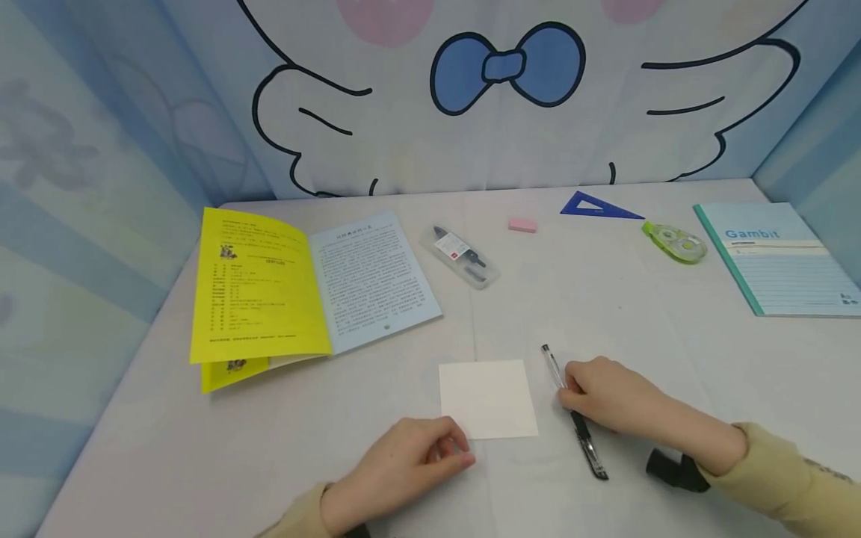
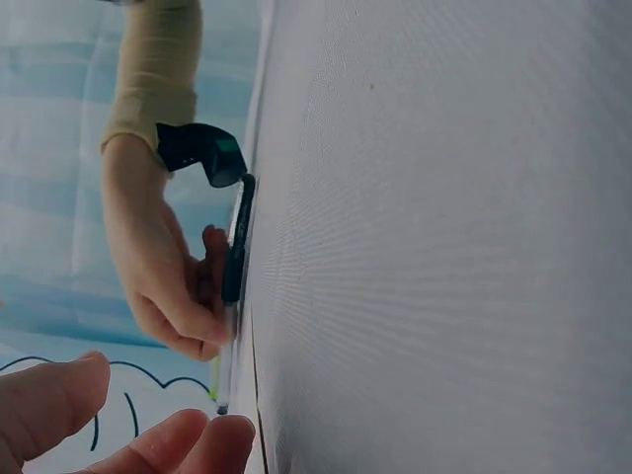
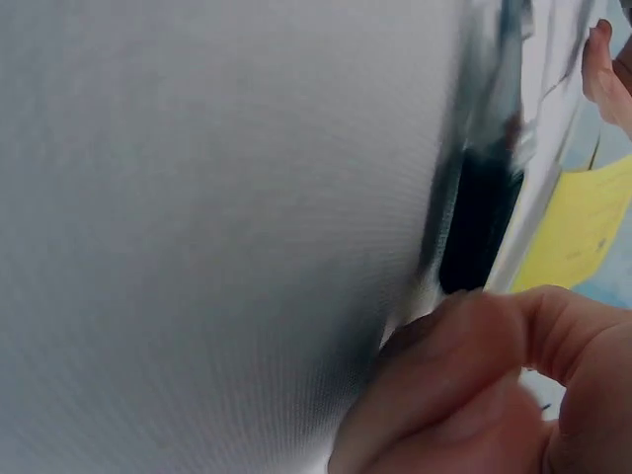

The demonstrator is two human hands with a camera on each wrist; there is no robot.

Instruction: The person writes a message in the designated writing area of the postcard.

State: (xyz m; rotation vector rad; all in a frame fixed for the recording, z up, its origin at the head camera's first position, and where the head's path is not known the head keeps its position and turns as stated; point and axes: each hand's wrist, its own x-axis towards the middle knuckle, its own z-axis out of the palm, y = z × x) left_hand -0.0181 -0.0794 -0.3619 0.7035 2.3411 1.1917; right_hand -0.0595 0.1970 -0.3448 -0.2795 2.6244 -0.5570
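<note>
A capped black gel pen [image 1: 588, 442] with a clear barrel lies slantwise at the table's front right. My right hand [image 1: 619, 396] pinches it around the middle of the barrel, thumb and fingertips low at the cloth. In the right wrist view the pen's black grip [image 3: 481, 227] sticks out past the fingertips. To the left of the pen is a square cream sheet of paper [image 1: 489, 400]. My left hand [image 1: 410, 463] is at the sheet's lower left corner, fingers loosely bent and holding nothing; in its wrist view, thumb and fingers stand apart.
An open booklet [image 1: 377, 284] with a yellow cover [image 1: 258, 291] lies at the left. Behind the sheet are a clear compass case [image 1: 460, 256] and a pink eraser [image 1: 522, 225]. Farther right lie a blue set square [image 1: 599, 211], a green correction tape [image 1: 676, 243] and a Gambit notebook [image 1: 780, 258].
</note>
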